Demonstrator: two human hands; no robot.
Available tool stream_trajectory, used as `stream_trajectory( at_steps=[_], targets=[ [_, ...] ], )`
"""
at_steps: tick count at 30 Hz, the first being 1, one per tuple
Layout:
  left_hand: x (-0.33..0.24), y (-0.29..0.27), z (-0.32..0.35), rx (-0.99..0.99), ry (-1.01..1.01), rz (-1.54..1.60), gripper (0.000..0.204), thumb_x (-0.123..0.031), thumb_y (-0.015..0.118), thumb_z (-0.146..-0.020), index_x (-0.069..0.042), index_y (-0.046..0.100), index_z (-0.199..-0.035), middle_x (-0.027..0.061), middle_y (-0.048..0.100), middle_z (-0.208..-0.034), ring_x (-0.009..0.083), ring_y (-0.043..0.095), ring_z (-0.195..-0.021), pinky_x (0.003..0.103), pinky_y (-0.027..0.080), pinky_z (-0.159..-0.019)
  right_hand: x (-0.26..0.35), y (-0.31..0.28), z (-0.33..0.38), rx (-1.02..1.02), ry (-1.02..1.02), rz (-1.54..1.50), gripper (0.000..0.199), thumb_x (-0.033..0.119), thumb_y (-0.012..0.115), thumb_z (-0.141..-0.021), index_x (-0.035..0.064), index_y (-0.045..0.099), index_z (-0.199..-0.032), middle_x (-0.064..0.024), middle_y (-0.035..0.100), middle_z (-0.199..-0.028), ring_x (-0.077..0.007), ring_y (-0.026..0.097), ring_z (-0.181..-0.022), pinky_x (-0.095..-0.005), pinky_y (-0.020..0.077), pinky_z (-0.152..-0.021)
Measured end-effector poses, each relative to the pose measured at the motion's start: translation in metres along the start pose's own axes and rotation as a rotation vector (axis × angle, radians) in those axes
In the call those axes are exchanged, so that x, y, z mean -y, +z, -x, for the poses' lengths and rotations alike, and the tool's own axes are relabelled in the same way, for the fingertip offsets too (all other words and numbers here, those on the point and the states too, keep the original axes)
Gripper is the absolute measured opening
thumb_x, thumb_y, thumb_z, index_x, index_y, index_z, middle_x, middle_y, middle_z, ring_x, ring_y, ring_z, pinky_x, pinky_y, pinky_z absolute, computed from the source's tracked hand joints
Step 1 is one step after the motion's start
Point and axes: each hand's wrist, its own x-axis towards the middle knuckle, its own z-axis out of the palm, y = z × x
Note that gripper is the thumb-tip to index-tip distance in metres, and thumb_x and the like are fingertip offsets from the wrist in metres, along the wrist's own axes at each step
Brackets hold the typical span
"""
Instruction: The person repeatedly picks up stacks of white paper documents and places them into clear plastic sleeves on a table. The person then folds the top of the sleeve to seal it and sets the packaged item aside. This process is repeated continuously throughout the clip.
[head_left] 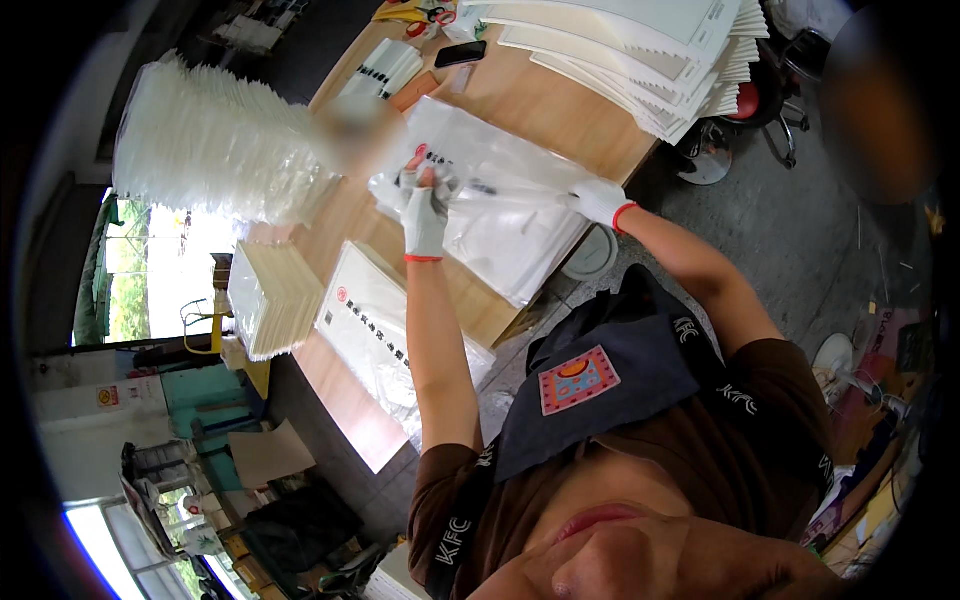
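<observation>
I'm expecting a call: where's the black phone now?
In the head view, the black phone lies near the top, on the wooden table, just left of the fanned white sheets.

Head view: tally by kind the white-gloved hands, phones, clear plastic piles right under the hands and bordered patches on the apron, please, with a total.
White-gloved hands: 2 (left hand, right hand)
Phones: 1 (black phone)
Piles under the hands: 1 (clear plastic pile)
Patches: 1 (red-bordered patch)
Total: 5
</observation>
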Motion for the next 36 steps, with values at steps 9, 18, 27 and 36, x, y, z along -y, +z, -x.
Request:
stream_trajectory(
  at_steps=[9, 18, 27, 36],
  targets=[
    [0.013, 0.137, 0.098, 0.372, 0.282, -0.712, 0.014, 0.0, 0.051, -0.089, -0.002, 0.062, -0.098, 0.0052, 0.064, -0.085, 0.0096, 0.057, -0.074, 0.023, 0.046, -0.066, 0.024, 0.05, -0.034, -0.097, -0.088, -0.367, 0.033, 0.038, 0.052, -0.087, 0.0092, 0.062, -0.101, -0.0128, 0.063, -0.094, -0.0299, 0.062, -0.086, -0.0396, 0.0482, -0.075],
    [0.046, 0.127, 0.076, 0.307, 0.427, -1.153, 0.019, -0.013, 0.054, -0.091, -0.006, 0.06, -0.107, 0.0186, 0.06, -0.079, 0.0264, 0.06, -0.068, 0.035, 0.048, -0.065, 0.03, -0.082, 0.079, -0.101, -0.546, 0.44, 0.021, 0.033, 0.051, -0.086, 0.0148, 0.061, -0.083, -0.0072, 0.062, -0.088, -0.0251, 0.061, -0.084, -0.0366, 0.0486, -0.066],
    [0.034, 0.151, -0.007, 0.359, 0.128, -0.512, 0.026, -0.017, 0.054, -0.094, -0.001, 0.055, -0.114, 0.0068, 0.062, -0.11, 0.0068, 0.053, -0.066, 0.022, 0.045, -0.06, -0.029, -0.279, 0.138, -0.852, -0.674, 0.982, 0.031, 0.026, 0.059, -0.082, 0.0133, 0.06, -0.11, -0.0064, 0.062, -0.107, -0.0206, 0.057, -0.102, -0.0333, 0.0481, -0.084],
    [-0.026, 0.224, -0.012, 0.418, -0.436, 0.299, 0.038, -0.025, 0.055, -0.09, 0.003, 0.053, -0.117, 0.0107, 0.06, -0.114, 0.0181, 0.06, -0.09, 0.031, 0.05, -0.081, 0.079, -0.212, 0.157, -0.734, -0.918, 1.142, 0.023, 0.031, 0.06, -0.081, 0.0133, 0.061, -0.096, -0.0023, 0.057, -0.073, -0.0195, 0.058, -0.066, -0.0293, 0.0467, -0.059]
  ],
)
